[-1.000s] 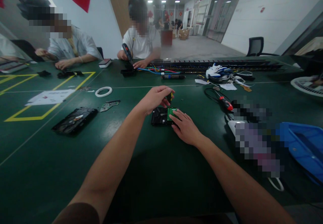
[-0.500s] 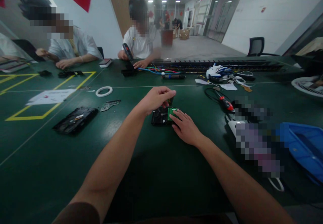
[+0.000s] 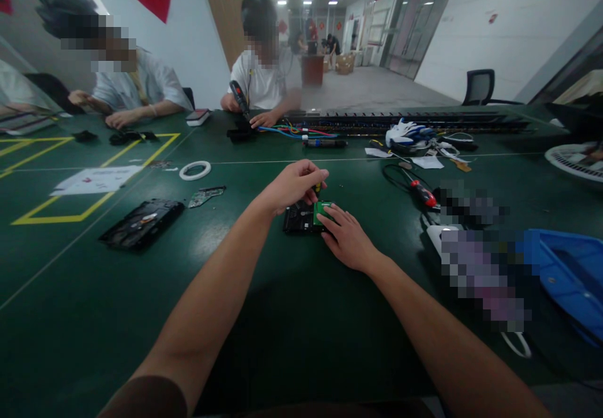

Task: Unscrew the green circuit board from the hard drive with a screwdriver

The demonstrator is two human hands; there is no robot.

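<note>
A black hard drive (image 3: pixel 298 220) with a green circuit board (image 3: pixel 321 209) on its right half lies flat on the table before me. My left hand (image 3: pixel 296 187) is closed above its far edge, fingers pinched round a short screwdriver (image 3: pixel 317 189). Only a bit of the black and yellow handle shows, and the tip is hidden. From the right, my right hand (image 3: pixel 349 237) rests with its fingers stretched out over the green board and the drive's edge. It covers part of the board.
Left are another black drive casing (image 3: pixel 142 223), a loose circuit board (image 3: pixel 207 196) and a tape roll (image 3: pixel 195 171). A red-black screwdriver (image 3: pixel 423 193) and a blue tray (image 3: pixel 572 273) lie right. Across the table, a co-worker (image 3: pixel 264 79) holds a power screwdriver (image 3: pixel 239 96) beside coloured cables.
My left hand has shifted very slightly, and more of the screwdriver's yellow handle shows. My right hand and the hard drive keep their places.
</note>
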